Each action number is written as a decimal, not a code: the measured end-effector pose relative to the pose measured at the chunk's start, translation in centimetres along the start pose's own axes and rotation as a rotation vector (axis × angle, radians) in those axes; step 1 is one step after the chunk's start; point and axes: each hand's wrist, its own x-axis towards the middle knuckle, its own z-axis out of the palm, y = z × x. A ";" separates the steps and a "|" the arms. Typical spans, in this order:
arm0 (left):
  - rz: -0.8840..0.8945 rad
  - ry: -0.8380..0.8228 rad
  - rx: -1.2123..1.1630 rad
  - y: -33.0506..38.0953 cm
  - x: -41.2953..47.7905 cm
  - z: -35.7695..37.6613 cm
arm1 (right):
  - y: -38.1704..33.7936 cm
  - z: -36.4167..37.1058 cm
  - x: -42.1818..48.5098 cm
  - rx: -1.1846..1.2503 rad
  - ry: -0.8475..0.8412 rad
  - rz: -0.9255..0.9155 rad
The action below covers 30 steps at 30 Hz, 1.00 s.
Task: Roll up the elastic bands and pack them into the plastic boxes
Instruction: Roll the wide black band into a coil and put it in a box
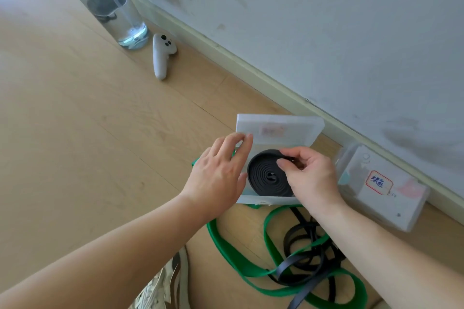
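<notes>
On the floor, near the skirting edge, an open plastic box holds the rolled black band. The right hand pinches the roll's far rim with curled fingers and thumb. The left hand rests on the box's left side, fingers nearly straight. A green band and a loose black band lie tangled just in front of the box, with a closed labelled box to its right.

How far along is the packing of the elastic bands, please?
Done: the rolled black band sits coiled in the open box. In hand: the right hand pinches it, the left hand rests on the box's edge. Left: a green band and a loose black band lie tangled on the floor, unrolled.
</notes>
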 end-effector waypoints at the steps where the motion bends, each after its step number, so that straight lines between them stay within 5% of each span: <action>1: 0.008 -0.036 0.008 0.2 0.6 -0.3 | -0.1 0.0 0.0 -0.004 0.001 -0.009; 4: -0.032 -0.164 -0.008 0.3 1.2 -0.3 | -0.4 -0.4 0.2 0.010 0.038 -0.029; 12: 0.015 -0.087 0.247 0.1 2.2 1.1 | -2.6 -1.2 0.3 0.083 0.090 -0.157; 17: 0.126 0.001 0.224 -0.3 5.7 0.1 | -3.1 -2.0 1.4 0.047 0.130 -0.224; 23: 0.025 0.066 0.199 1.2 4.5 -1.0 | -1.8 -2.1 1.0 -0.021 0.075 -0.237; 30: 0.130 -0.142 0.066 1.2 1.8 0.3 | -0.7 -2.2 0.1 -0.155 0.018 -0.194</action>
